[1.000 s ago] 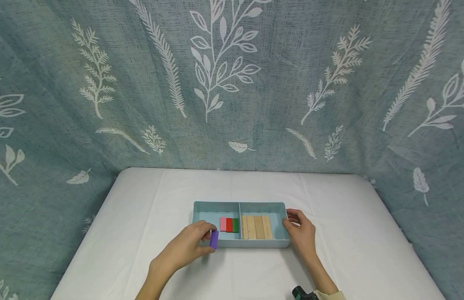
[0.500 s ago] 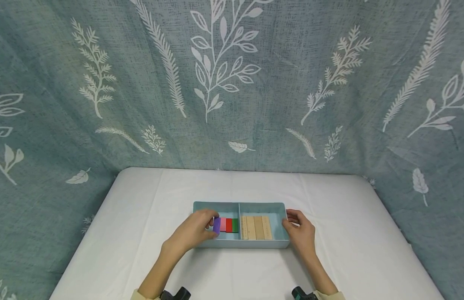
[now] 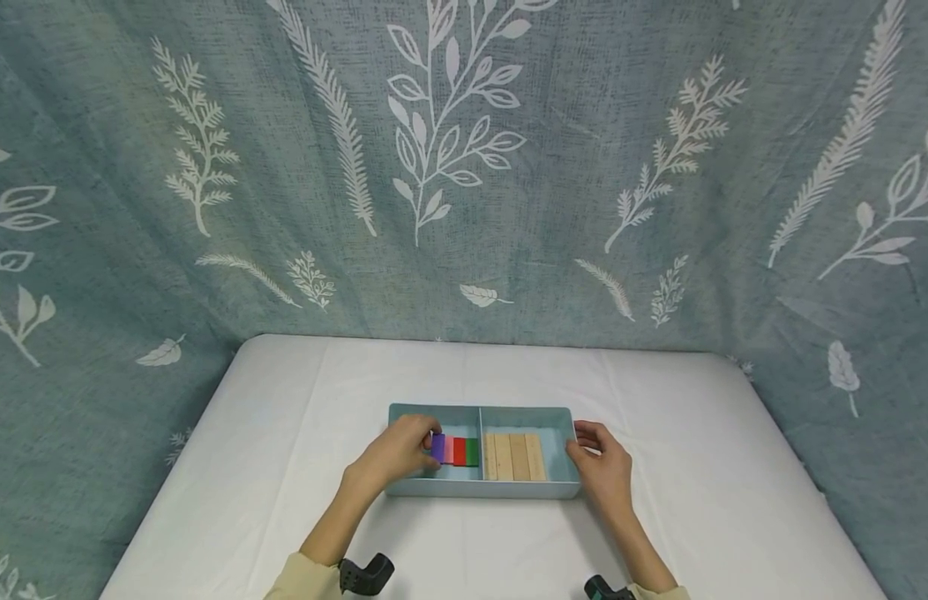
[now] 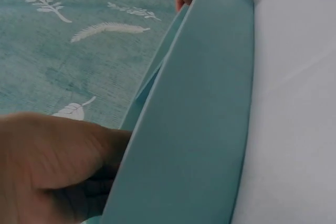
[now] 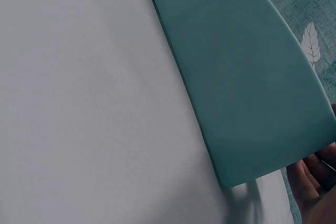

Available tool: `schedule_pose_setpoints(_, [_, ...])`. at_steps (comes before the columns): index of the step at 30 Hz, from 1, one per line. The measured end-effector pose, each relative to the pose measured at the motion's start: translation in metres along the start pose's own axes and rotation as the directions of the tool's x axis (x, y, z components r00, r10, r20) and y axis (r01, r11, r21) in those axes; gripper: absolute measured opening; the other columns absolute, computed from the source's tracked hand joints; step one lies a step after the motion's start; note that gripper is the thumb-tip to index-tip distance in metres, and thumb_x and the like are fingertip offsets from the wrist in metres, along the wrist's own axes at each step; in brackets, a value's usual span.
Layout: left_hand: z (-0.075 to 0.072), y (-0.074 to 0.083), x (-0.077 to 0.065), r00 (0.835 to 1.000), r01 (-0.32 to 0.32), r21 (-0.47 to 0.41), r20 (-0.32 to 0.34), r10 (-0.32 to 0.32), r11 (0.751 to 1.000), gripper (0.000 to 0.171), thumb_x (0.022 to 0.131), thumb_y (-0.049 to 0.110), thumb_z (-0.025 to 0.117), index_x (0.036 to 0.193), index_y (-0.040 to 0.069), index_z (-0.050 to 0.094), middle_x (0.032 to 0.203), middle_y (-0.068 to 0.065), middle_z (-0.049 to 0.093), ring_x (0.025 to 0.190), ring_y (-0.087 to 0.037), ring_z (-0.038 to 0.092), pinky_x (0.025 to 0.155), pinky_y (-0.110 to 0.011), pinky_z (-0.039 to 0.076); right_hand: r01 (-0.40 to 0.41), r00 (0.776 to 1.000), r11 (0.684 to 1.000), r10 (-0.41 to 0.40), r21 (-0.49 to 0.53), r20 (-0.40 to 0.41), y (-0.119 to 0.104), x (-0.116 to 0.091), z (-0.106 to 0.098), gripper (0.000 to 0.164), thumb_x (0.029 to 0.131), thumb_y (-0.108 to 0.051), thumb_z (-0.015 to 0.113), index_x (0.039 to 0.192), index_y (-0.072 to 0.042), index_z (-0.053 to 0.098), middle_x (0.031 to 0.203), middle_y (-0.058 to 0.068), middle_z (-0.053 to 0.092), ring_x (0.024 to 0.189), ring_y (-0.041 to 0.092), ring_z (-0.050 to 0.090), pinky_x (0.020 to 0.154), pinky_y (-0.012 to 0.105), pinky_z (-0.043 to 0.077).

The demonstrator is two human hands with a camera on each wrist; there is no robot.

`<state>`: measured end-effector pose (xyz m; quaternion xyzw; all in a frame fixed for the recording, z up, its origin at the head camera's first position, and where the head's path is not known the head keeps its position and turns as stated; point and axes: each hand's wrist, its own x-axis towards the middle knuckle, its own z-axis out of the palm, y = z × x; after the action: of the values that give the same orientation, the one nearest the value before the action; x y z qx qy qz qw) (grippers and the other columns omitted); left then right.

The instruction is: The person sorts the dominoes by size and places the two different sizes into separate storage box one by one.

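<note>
A blue-green two-compartment tray sits on the white-covered table. Inside its left compartment my left hand pinches a purple block between thumb and fingers, right against a pink block. A red block and a green block continue that row up to the divider. At the tray's right end, my right hand grips the end wall by its rim. From the left wrist, the front wall hides my left fingertips and the blocks. The right wrist view shows the wall with my right fingers at its corner.
Several pale wooden strips lie side by side in the right compartment. The white tablecloth spreads around the tray, and a leaf-patterned green curtain hangs behind the table.
My left hand has carried the purple block from over the tray's front wall back and right, to the left end of the coloured row. The right hand has kept its grip on the tray.
</note>
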<state>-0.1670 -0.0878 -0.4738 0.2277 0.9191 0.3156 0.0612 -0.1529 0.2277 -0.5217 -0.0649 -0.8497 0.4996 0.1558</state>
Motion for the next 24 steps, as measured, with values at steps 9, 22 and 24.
schedule_pose_setpoints(9, [0.007, -0.001, 0.007, 0.999, 0.042, 0.086, -0.025, -0.040, 0.995, 0.032, 0.067, -0.001, 0.089, 0.091, -0.004, 0.068, 0.080, -0.010, 0.065, 0.071, -0.017, 0.059, 0.062, -0.032, 0.054, -0.002, 1.000, 1.000, 0.002, -0.005, -0.003, 0.002, 0.001, 0.001, 0.030, 0.085, 0.003, 0.067, 0.115, 0.005, 0.066, 0.107, 0.020, 0.068, 0.096, 0.031, 0.066, 0.074, 0.003, 0.046])
schedule_pose_setpoints(22, [0.016, -0.002, 0.012, 0.996, 0.081, 0.141, -0.033, -0.077, 0.987, 0.028, 0.065, -0.005, 0.086, 0.085, -0.001, 0.067, 0.081, -0.011, 0.068, 0.071, -0.022, 0.063, 0.063, -0.036, 0.054, -0.008, 1.000, 1.000, 0.008, -0.003, 0.002, 0.002, 0.001, 0.001, 0.030, 0.085, 0.003, 0.067, 0.116, 0.005, 0.065, 0.108, 0.020, 0.068, 0.098, 0.032, 0.066, 0.075, 0.003, 0.045])
schedule_pose_setpoints(24, [0.017, -0.003, 0.012, 0.996, 0.086, 0.143, -0.029, -0.083, 0.986, 0.028, 0.066, -0.004, 0.086, 0.086, -0.001, 0.067, 0.082, -0.011, 0.069, 0.072, -0.022, 0.063, 0.065, -0.037, 0.055, -0.006, 1.000, 1.000, 0.006, -0.001, 0.001, 0.002, 0.001, 0.000, 0.030, 0.085, 0.004, 0.067, 0.116, 0.005, 0.065, 0.108, 0.021, 0.068, 0.098, 0.032, 0.066, 0.075, 0.003, 0.046])
